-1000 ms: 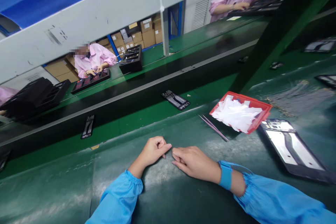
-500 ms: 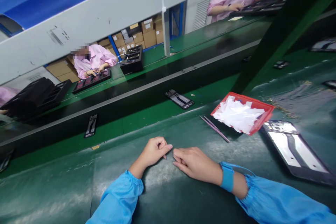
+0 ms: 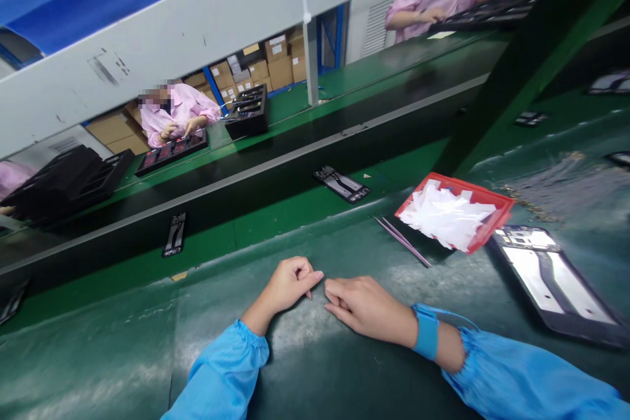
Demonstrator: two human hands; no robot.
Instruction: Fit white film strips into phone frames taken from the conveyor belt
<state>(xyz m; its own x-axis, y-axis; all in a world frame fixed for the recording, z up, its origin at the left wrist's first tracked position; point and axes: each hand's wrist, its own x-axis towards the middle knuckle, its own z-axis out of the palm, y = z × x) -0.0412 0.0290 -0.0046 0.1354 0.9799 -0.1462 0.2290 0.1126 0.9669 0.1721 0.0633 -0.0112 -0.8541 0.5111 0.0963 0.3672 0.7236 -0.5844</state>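
My left hand (image 3: 291, 285) rests on the green mat (image 3: 211, 335) with its fingers curled in and nothing visible in it. Just to its right lies my right hand (image 3: 369, 308), also closed, a small gap between the two. A blue band circles the right wrist. Beyond the right hand, thin tweezers (image 3: 403, 242) lie on the mat beside a red tray (image 3: 503, 203) heaped with white strips (image 3: 445, 213). At the right, a phone frame (image 3: 558, 279) lies flat next to the tray.
Past the mat's edge, a green belt carries phone frames (image 3: 341, 184) (image 3: 174, 234). A bundle of thin cables (image 3: 571, 187) lies at the right. A slanted green post (image 3: 531, 72) stands there. Across the line, people in pink work at black trays (image 3: 172, 152).
The phone frames on the belt have shifted slightly to the right. The person across at the left has raised a hand a little. My hands have not moved.
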